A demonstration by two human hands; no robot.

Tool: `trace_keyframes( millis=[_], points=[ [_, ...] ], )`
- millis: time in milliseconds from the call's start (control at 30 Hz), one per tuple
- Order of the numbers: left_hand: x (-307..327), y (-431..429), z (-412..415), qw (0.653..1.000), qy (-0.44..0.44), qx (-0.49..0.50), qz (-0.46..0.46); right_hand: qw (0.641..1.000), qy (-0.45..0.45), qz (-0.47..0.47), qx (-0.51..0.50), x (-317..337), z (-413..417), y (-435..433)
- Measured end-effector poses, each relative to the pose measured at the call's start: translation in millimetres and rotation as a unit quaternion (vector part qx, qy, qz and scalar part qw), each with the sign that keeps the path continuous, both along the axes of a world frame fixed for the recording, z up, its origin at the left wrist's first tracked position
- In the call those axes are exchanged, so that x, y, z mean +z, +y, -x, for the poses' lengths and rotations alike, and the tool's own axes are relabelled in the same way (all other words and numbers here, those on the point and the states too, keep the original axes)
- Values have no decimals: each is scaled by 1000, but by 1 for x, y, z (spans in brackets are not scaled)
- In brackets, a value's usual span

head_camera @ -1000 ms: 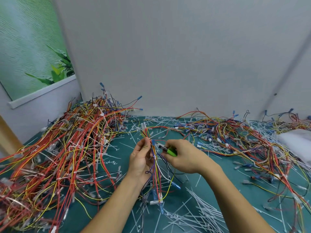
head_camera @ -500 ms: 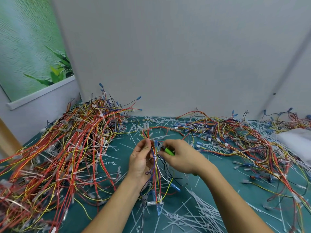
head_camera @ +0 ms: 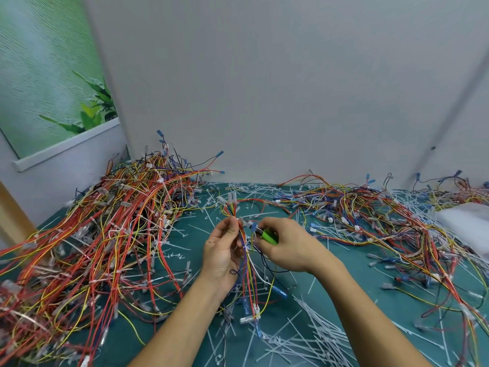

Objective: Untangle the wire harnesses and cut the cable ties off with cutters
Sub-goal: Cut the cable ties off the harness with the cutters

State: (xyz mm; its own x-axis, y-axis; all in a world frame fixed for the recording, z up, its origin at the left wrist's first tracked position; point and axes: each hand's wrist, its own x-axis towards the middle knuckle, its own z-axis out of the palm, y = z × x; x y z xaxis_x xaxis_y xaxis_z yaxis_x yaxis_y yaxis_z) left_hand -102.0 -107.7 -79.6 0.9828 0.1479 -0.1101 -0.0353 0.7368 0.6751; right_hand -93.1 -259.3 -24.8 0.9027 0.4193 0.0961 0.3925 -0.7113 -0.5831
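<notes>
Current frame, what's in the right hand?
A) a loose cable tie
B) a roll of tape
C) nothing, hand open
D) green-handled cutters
D: the right hand grips the green-handled cutters, their tip pointed at the wire harness that the left hand holds upright.

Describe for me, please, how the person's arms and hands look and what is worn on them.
Both are bare: the left hand and right hand wear no gloves, and no ring, watch or bracelet shows. The left forearm and right forearm are uncovered down to the picture's edge; no sleeve is in view.
</notes>
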Motion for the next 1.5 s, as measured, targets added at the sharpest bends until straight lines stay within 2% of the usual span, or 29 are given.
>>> trace_keyframes(
  millis=[200, 500, 633, 767, 1067, 1500],
  points=[
    [-3, 0, -2, 1000, 0, 6, 5, 1000, 2, -18, 5, -3, 1, 7],
    [-8, -2, -7, 994, -9, 76, -81, 980, 141, -138, -7, -11, 0, 12],
    [-8, -7, -6, 992, -19, 83, -92, 985, 132, -114, 12, -12, 0, 15],
    [-11, -6, -5, 990, 5, 89, -112, 990, 117, -82, 14, -13, 2, 17],
    [-13, -3, -9, 993, 27, 73, -94, 971, 169, -167, -11, -16, 7, 24],
    [-17, -4, -9, 963, -20, 130, -234, 970, 192, -149, -21, -9, 5, 17]
  ],
)
